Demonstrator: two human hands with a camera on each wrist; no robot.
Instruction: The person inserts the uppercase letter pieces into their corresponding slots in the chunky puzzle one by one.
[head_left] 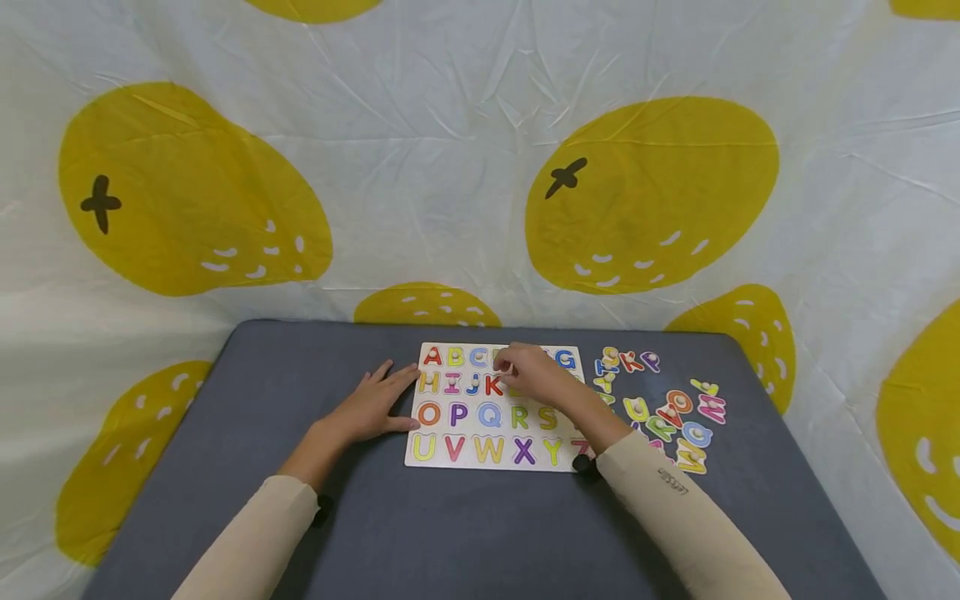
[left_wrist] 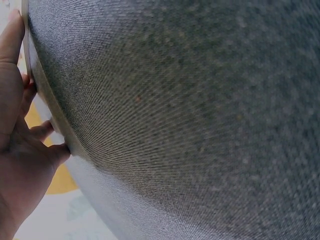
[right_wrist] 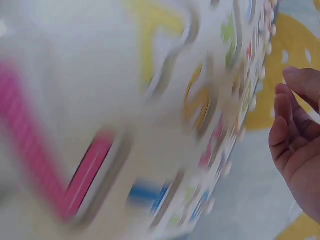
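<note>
Patterned cloth (head_left: 450, 167) backed the desk (head_left: 480, 542);
lower centre, left hand (head_left: 363, 412) spread against letter board (head_left: 471, 401); right hand (head_left: 537, 372) curled above, hold unclear.

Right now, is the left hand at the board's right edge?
No, the left hand touches the left edge of the board.

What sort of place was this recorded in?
Probably a makeshift indoor filming corner: a dark grey-covered table, a creased sheet printed with yellow fruit behind it, and an alphabet puzzle board on top.
</note>
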